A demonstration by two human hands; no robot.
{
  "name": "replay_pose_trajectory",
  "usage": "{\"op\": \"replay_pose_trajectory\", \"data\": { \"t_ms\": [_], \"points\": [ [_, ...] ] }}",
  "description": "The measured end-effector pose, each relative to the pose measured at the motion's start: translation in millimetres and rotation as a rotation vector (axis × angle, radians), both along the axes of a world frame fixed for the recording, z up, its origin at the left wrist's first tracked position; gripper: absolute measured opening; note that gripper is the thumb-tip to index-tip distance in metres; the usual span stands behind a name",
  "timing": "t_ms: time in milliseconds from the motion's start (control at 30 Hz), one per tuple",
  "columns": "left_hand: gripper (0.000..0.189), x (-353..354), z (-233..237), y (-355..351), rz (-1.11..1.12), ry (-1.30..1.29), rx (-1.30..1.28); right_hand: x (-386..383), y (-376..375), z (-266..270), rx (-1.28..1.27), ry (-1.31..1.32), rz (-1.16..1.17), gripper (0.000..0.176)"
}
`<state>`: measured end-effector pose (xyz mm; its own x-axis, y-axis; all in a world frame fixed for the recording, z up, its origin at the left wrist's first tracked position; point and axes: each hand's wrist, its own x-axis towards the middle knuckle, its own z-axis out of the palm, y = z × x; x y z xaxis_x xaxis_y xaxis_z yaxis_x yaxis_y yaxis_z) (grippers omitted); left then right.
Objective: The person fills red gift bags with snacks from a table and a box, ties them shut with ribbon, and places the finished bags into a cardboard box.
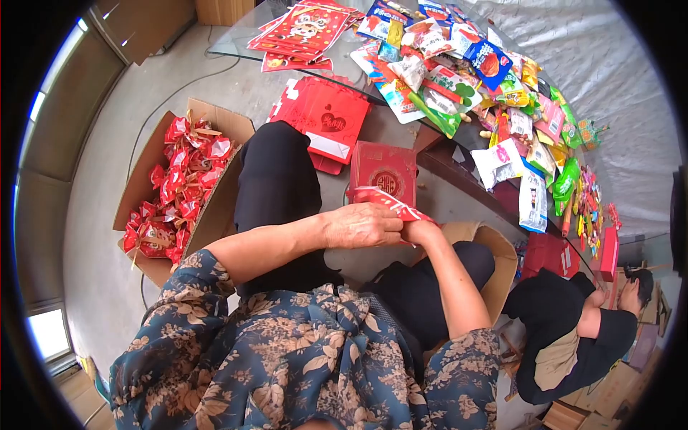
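Note:
A red bag with pale markings [393, 201] is held above my lap, in front of a red box. My left hand [364, 224] is closed at the bag's near edge, fingers bent inward. My right hand [420, 231] grips the bag's right end; its fingers are partly hidden behind it. Both hands almost touch. Just beyond them stands the red box with a round gold emblem [385, 172]. What the bag contains cannot be seen.
An open carton [236, 122] of red wrapped bundles [175, 186] stands left. The glass table ahead bears stacked red printed bags [307, 30] and heaped snack packets [459, 86]. Red flat cartons [322, 118] lie beneath its edge. Another person [566, 337] bends at right.

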<state>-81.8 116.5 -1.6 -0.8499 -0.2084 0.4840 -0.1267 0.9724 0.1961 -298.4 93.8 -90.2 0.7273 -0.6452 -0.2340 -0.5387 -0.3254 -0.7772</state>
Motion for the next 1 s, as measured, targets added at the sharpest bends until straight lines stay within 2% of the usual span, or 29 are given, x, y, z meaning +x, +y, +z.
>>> {"op": "replay_pose_trajectory", "data": {
  "t_ms": [200, 233, 333, 367, 467, 500, 533, 600, 667, 700, 733, 800, 900, 1000],
  "points": [
    [0.012, -1, -12, -6, 0.106, -0.023, 0.127, 14, 1, 32, 0.085, 0.358, -0.187, 0.023],
    [0.012, 0, -14, -7, 0.129, -0.009, 0.142, 12, 2, 44, -0.178, 0.317, 0.007, 0.016],
    [0.013, 4, -18, -12, 0.184, 0.066, 0.156, 30, 5, 113, 0.225, 0.068, -0.308, 0.013],
    [0.013, 4, -12, -14, 0.208, 0.081, 0.171, 14, -4, 95, 0.173, 0.069, -0.265, 0.016],
    [0.013, 6, 6, -20, 0.268, 0.100, 0.196, 14, -21, 149, 0.118, 0.037, -0.319, 0.015],
    [0.012, 6, 8, -22, 0.292, 0.094, 0.195, 26, -23, 167, 0.199, -0.165, -0.501, 0.014],
    [0.012, 6, 8, -24, 0.319, 0.089, 0.196, 28, -37, 175, 0.144, -0.307, -0.468, 0.014],
    [0.012, 7, 3, -25, 0.345, 0.100, 0.201, 41, -63, 195, -0.155, -0.260, -0.573, 0.012],
    [0.012, 8, -3, -26, 0.354, 0.099, 0.221, 51, -101, 190, -0.688, -0.110, -0.529, 0.014],
    [0.012, 7, -4, -26, 0.353, 0.096, 0.238, 59, -116, 191, -0.793, -0.084, -0.496, 0.021],
    [0.012, 7, -6, -28, 0.353, 0.093, 0.255, 65, -132, 189, -0.802, 0.023, -0.485, 0.034],
    [0.012, 7, -10, -31, 0.338, 0.107, 0.254, 79, -157, 181, -0.992, 0.222, -0.486, 0.043],
    [0.011, 9, -14, -34, 0.352, 0.112, 0.287, 93, -179, 172, -1.020, 0.337, -0.493, 0.046],
    [0.021, 15, -5, -38, 0.388, 0.048, 0.342, 94, -195, 166, -0.929, 0.375, -0.550, 0.043]
  ]
}}
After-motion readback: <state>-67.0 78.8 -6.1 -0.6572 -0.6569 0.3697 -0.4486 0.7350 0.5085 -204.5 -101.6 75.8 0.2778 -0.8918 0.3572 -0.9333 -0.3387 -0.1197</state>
